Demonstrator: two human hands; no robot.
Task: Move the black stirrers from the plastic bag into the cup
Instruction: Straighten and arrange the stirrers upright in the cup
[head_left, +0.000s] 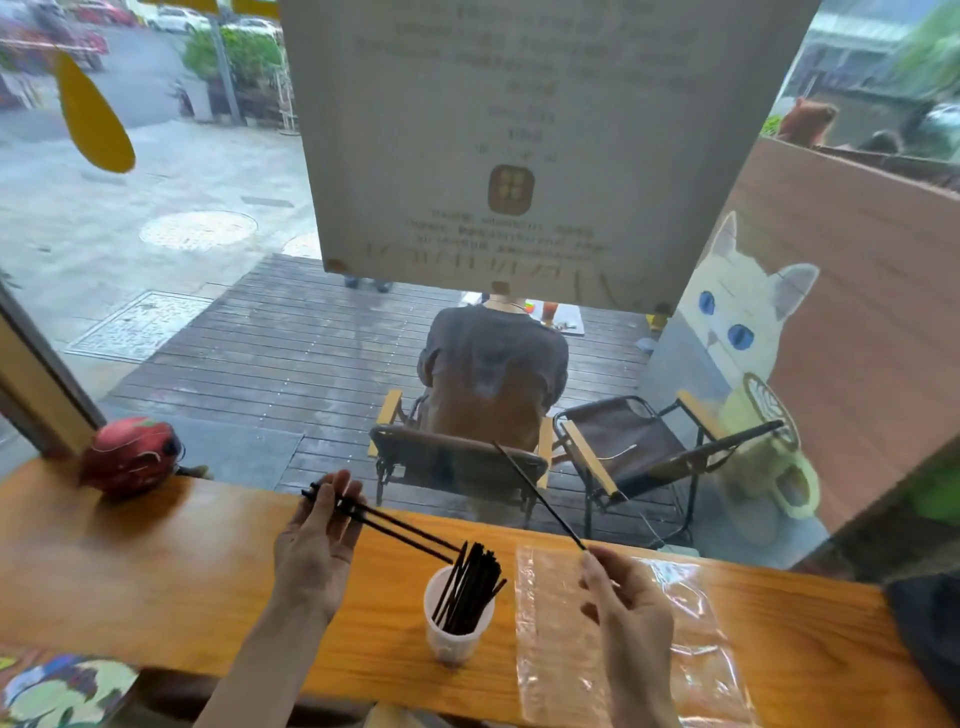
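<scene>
Two bare hands feed thin black plastic stirrers into a white paper cup on an orange-brown wooden counter.

The left hand (317, 540) pinches a few black stirrers (384, 519) near their far ends, fingers curled around them; their near tips angle down to the rim of the white paper cup (451, 631), which stands just right of that hand and between the two hands. A bundle of black stirrers in the cup (467, 587) leans against the cup's wall, tops fanned above the rim. The right hand (623, 608) grips a single black stirrer (540, 496) by its lower end, the rod pointing up and away to the left. Under and beside the right hand the clear plastic bag (623, 675) lies flat on the wooden counter (156, 571); I cannot tell whether any stirrers lie in it.
</scene>
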